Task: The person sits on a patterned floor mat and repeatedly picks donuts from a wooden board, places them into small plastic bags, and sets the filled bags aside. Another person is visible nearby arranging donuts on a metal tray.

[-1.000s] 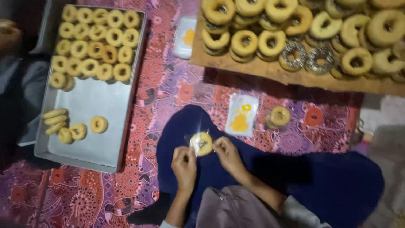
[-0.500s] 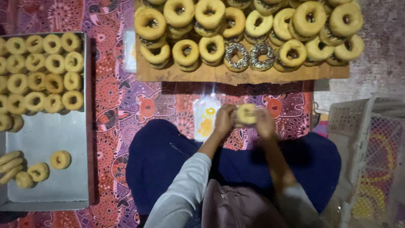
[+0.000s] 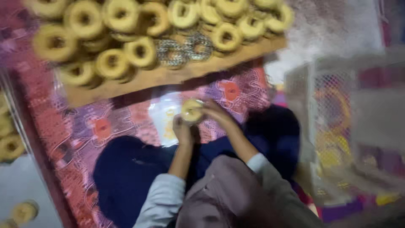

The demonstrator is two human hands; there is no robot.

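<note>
The person holds one ring-shaped pastry (image 3: 192,110) up between both hands, just short of the near edge of the wooden board (image 3: 139,80). The left hand (image 3: 183,131) sits below and to the left of the pastry, its grip closed on the lower edge with the fingertips pressed to the ring. The right hand (image 3: 215,112) comes in from the right side, its grip also closed on the pastry, fingers curled over the upper right rim. So the pastry lies between the two grips, touching both, slightly tilted toward the camera; motion blur hides finer detail of the fingers. Just beyond it the board carries many stacked ring pastries (image 3: 139,50), two of them darker and speckled. Beneath the held pastry, on the patterned mat (image 3: 84,126), lies a clear plastic bag (image 3: 166,120) with a yellow print. A white mesh basket (image 3: 337,126) stands right of the board, and a metal tray (image 3: 17,190) with more rings lies to its left.
</note>
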